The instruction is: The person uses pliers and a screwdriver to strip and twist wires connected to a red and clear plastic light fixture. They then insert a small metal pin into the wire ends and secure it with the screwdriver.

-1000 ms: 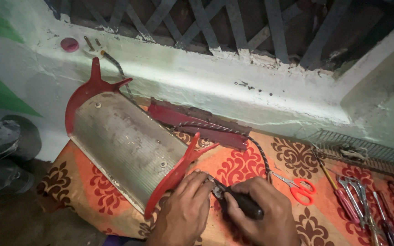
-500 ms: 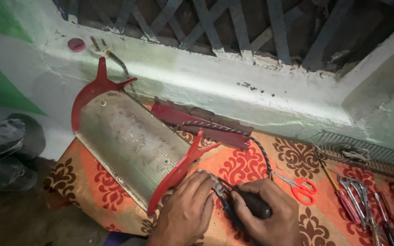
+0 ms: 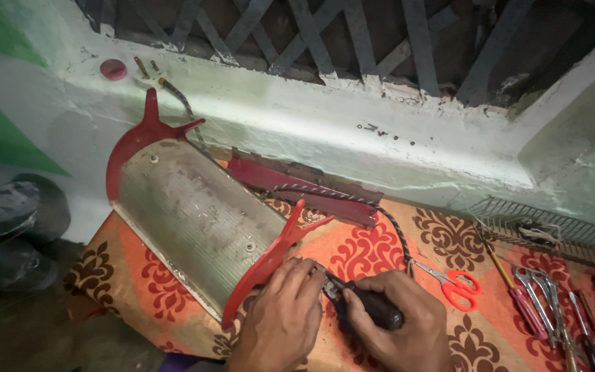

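the work sits on a low table covered by an orange cloth (image 3: 173, 289) printed with dark red and cream flourishes, pushed against a rough whitewashed wall with a green painted patch at the far left. above runs a chipped plaster ledge (image 3: 352, 117) under a dark metal window grille (image 3: 352, 34); on the ledge's left end lie a small pink cap (image 3: 113, 69) and a couple of brass-coloured screws (image 3: 142, 67). most of the cloth's left half is taken by a heater reflector (image 3: 194, 220), a curved trough of dull, ribbed, scuffed metal with a glossy red plastic end plate at each end, lying open side down and slanting from the wall toward the front edge. behind it, along the wall, rests a flat dark red panel (image 3: 304, 189), and a braided black-and-white cord (image 3: 387, 220) loops across it. at the front edge both hands are close together: the left hand (image 3: 284, 313) presses its fingers on a small metal part beside the near red end plate, and the right hand (image 3: 401, 324) is wrapped tight around the black handle of a screwdriver (image 3: 370, 306) whose tip points at that part. just right of them lie red-handled scissors (image 3: 452, 282), and at the right edge a row of spanners (image 3: 542, 300) and screwdrivers, with a wire grille (image 3: 552, 227) along the wall. dark shoes (image 3: 8, 234) sit on the floor at left.
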